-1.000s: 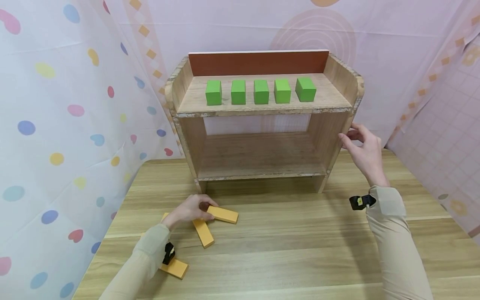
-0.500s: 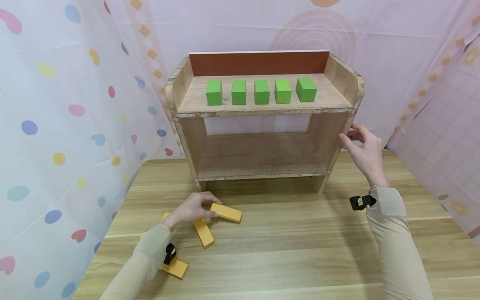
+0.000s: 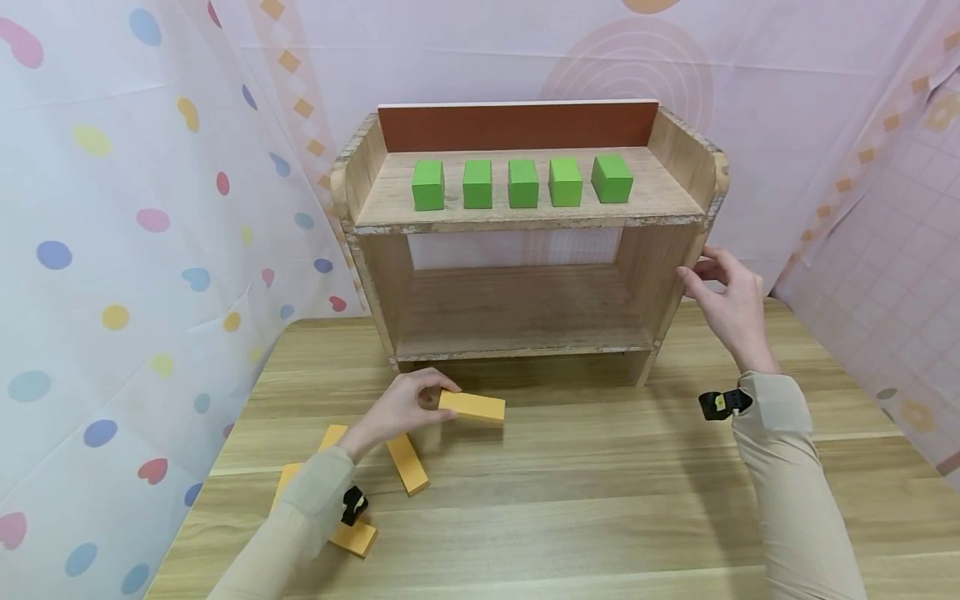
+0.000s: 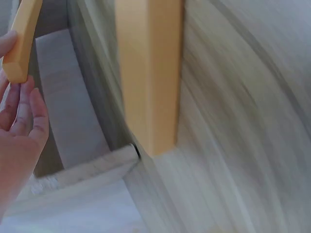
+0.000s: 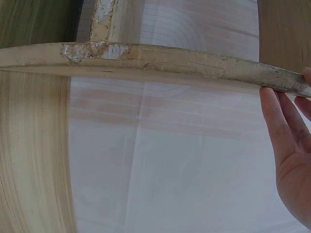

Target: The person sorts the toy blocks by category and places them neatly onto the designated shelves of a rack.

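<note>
My left hand (image 3: 408, 406) pinches an orange-yellow wooden block (image 3: 472, 407) by its left end, just in front of the shelf's lower left. In the left wrist view the same block (image 4: 23, 41) shows between thumb and fingers. At the right, my right hand (image 3: 731, 304) grips the side panel of a small wooden shelf (image 3: 525, 308). In the right wrist view its fingers (image 5: 278, 121) touch the panel's outer face near the edge, with the thumb mostly out of frame. A loose block (image 3: 407, 464) lies on the table near the left wrist.
Several green blocks (image 3: 477, 185) stand in a row on the shelf's top board. More orange-yellow blocks, such as one (image 3: 355, 538) near the left sleeve, lie partly hidden under the left arm. A patterned curtain (image 3: 150, 208) borders the wooden table (image 3: 585, 492).
My left hand has lifted the orange-yellow block and carried it right and toward the shelf. More of the loose blocks near the left arm show. The right hand stays on the panel.
</note>
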The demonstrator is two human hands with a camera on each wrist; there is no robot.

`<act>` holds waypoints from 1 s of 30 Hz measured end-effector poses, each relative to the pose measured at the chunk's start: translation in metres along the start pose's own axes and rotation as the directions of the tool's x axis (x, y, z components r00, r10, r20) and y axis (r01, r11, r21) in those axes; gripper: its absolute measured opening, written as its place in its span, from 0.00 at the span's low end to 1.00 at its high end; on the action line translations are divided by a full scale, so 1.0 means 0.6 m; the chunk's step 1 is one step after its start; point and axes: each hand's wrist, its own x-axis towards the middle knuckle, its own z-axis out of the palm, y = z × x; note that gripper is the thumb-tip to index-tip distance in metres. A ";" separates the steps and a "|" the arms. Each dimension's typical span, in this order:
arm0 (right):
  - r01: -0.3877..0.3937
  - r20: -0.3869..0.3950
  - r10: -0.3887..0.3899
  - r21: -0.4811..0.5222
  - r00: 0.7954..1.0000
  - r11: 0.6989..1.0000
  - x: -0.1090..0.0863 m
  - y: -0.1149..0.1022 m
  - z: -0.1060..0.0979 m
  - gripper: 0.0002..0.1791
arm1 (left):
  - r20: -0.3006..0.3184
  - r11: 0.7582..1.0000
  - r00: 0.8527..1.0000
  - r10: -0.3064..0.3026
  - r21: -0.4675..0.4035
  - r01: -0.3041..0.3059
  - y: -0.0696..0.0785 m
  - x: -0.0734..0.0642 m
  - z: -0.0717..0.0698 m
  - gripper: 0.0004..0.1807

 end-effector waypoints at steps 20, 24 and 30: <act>0.006 0.007 -0.005 -0.005 1.000 1.000 0.000 -0.002 0.000 0.21 | -0.260 0.996 0.962 0.083 -0.018 -0.090 0.069 0.069 0.046 0.17; 0.009 0.013 -0.009 0.001 1.000 1.000 -0.002 -0.003 -0.001 0.21 | -0.289 0.995 0.953 0.093 0.000 -0.097 0.083 0.086 0.066 0.17; 0.011 0.026 -0.012 0.023 1.000 1.000 -0.003 -0.007 -0.002 0.22 | -0.341 0.998 0.938 0.065 0.007 -0.067 0.101 0.104 0.097 0.17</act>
